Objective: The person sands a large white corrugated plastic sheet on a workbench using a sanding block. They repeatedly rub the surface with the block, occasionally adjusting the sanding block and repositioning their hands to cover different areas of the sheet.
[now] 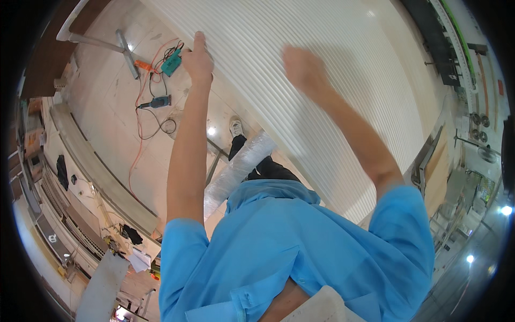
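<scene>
A large white ribbed panel [257, 59] slants across the view from the upper left to the lower right. At its left edge is my left hand [199, 65], thumb stretched along the edge and fingers closed around it. Over the ribbed face I hold my right hand [307, 72], curled into a fist and slightly blurred. What it holds, if anything, is hidden. Its shadow falls on the ribs to the right.
On the floor left of the panel lie a green power tool [171, 63], a dark blue power tool [160, 101] and tangled cords. A plastic-wrapped roll [238, 172] is near my legs. Long boards [102, 166] line the left side; a wooden board [435, 166] leans at right.
</scene>
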A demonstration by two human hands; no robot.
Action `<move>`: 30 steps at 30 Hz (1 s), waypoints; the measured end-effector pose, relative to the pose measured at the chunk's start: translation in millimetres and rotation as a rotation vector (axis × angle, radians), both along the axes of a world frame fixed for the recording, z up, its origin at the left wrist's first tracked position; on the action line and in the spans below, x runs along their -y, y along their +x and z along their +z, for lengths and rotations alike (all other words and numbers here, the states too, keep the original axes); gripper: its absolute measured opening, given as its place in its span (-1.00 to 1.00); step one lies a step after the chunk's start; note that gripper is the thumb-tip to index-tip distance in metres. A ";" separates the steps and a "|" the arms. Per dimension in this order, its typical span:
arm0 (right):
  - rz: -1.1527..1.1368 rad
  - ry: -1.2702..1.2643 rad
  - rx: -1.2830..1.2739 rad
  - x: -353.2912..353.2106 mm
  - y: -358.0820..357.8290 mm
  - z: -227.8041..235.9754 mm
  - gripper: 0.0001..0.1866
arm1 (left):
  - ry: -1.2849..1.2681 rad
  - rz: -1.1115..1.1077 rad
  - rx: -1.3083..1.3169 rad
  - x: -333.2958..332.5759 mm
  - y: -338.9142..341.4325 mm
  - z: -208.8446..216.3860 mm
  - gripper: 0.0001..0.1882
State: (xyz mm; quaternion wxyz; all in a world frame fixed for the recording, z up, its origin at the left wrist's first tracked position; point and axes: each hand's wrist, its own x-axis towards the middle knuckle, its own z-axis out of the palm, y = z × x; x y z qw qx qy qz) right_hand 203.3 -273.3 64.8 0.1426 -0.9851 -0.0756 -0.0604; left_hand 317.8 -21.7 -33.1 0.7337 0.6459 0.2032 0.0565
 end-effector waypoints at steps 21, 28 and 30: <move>-0.058 -0.062 0.171 -2.7 22.7 -17.6 -0.86 | 0.042 0.043 0.020 11.2 -15.7 21.1 -0.45; 0.035 -0.071 0.061 -97.5 250.4 3.2 -0.81 | 0.101 0.026 -0.016 8.3 -15.8 25.1 -0.40; 0.050 -0.039 0.043 -93.5 249.2 -1.4 -0.81 | 0.153 0.023 -0.022 7.8 -16.6 26.1 -0.39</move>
